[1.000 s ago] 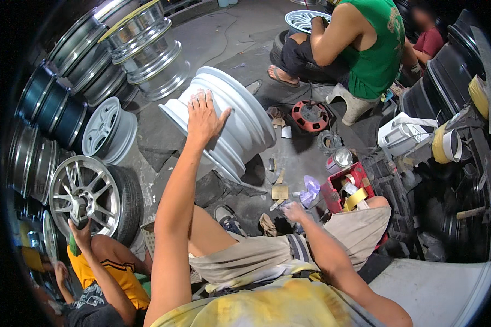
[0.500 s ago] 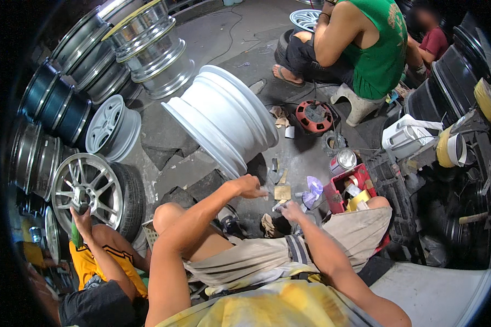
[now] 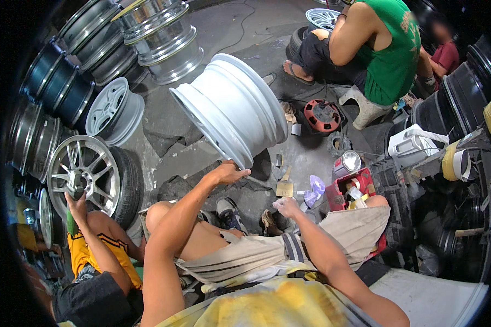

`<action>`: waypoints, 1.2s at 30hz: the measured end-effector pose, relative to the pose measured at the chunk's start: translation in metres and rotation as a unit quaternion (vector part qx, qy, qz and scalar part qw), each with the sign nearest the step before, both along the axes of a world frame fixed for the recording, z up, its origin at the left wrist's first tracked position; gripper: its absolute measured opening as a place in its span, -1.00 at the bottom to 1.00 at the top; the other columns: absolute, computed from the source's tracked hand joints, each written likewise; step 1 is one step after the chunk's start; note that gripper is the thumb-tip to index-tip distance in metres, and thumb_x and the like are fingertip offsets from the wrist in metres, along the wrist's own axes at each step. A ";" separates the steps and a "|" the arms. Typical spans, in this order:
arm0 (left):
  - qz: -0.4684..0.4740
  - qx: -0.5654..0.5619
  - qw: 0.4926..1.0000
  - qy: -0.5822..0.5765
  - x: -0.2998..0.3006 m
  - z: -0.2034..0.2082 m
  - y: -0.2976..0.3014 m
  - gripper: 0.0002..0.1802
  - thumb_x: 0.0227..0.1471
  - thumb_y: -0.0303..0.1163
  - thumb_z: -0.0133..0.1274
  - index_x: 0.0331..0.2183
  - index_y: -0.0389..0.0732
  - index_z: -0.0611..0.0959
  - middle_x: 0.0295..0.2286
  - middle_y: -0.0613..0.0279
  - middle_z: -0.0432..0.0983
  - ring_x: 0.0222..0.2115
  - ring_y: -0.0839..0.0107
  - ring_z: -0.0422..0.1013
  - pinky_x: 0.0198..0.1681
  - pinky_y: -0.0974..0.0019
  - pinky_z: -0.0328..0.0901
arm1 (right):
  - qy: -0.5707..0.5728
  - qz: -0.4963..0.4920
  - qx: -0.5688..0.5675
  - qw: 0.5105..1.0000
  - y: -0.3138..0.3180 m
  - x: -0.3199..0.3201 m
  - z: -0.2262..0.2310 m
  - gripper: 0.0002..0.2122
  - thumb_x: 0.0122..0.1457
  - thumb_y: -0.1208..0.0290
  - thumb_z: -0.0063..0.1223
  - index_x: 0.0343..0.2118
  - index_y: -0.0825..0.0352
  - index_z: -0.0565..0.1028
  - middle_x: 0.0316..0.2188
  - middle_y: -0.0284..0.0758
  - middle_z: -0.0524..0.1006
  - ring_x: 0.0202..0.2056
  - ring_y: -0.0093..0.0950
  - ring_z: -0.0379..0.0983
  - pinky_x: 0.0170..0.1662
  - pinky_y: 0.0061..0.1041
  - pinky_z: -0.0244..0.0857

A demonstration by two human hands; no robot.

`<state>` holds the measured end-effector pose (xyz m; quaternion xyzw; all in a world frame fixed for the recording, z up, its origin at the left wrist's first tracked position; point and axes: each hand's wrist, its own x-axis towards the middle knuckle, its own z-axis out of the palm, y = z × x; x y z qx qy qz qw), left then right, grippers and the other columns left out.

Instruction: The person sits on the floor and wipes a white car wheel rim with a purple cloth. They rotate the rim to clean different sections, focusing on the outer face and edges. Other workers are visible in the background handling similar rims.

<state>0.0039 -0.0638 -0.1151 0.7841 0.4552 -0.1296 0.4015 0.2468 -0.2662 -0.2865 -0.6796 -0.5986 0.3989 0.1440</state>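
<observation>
A large white wheel rim (image 3: 243, 106) stands tilted on the floor in front of me. My left hand (image 3: 227, 173) is at its lower edge, the fingers curled against the lip and partly hidden, the thumb pointing right. Farther right, above my lap, my right hand (image 3: 287, 207) is closed with whitish fingertips; whatever it may hold is too small to make out. Just beyond it lie a tan square of sandpaper (image 3: 284, 189) and a crumpled purple-white wrapper (image 3: 314, 191).
A red crate (image 3: 338, 201) with tape rolls and an open can (image 3: 348, 162) are at right. A red cable reel (image 3: 321, 115) lies beyond, near a co-worker in green (image 3: 390, 54). At left, another person touches a spoked wheel (image 3: 84, 177); stacked rims (image 3: 166, 46) stand behind.
My left hand has moved up and left from beside the sandpaper to the rim's lower edge. My right hand has drawn slightly left. The whole view has shifted a little.
</observation>
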 end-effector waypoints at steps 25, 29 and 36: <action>-0.160 0.087 0.982 -0.040 0.037 -0.058 -0.047 0.00 0.12 0.38 -0.07 0.17 -0.38 0.43 0.18 -0.24 0.32 0.23 -0.11 0.22 0.30 0.04 0.14 | -0.070 0.043 -0.036 0.996 -0.013 0.016 -0.012 -0.68 0.25 0.09 0.00 -0.28 0.23 0.66 -0.28 -0.05 0.62 -0.17 -0.04 0.54 -0.07 -0.11 0.38; -0.112 0.078 0.990 -0.042 0.037 -0.050 -0.048 -0.01 0.14 0.32 -0.04 0.21 -0.42 0.36 0.25 -0.26 0.19 0.30 -0.08 0.09 0.36 0.07 0.03 | -0.062 0.038 -0.014 0.997 -0.015 0.019 -0.026 -0.66 0.23 0.06 0.00 -0.33 0.25 0.65 -0.32 -0.04 0.61 -0.21 -0.03 0.55 -0.13 -0.08 0.38; -0.053 0.001 0.998 -0.037 0.024 -0.071 -0.024 -0.24 0.15 0.08 0.09 0.12 -0.38 0.48 0.11 -0.28 0.39 0.17 -0.08 0.29 0.23 0.05 0.20 | -0.050 0.040 -0.016 0.998 -0.009 0.011 -0.025 -0.73 0.18 0.12 -0.02 -0.30 0.13 0.66 -0.30 -0.12 0.63 -0.19 -0.05 0.56 -0.14 -0.09 0.41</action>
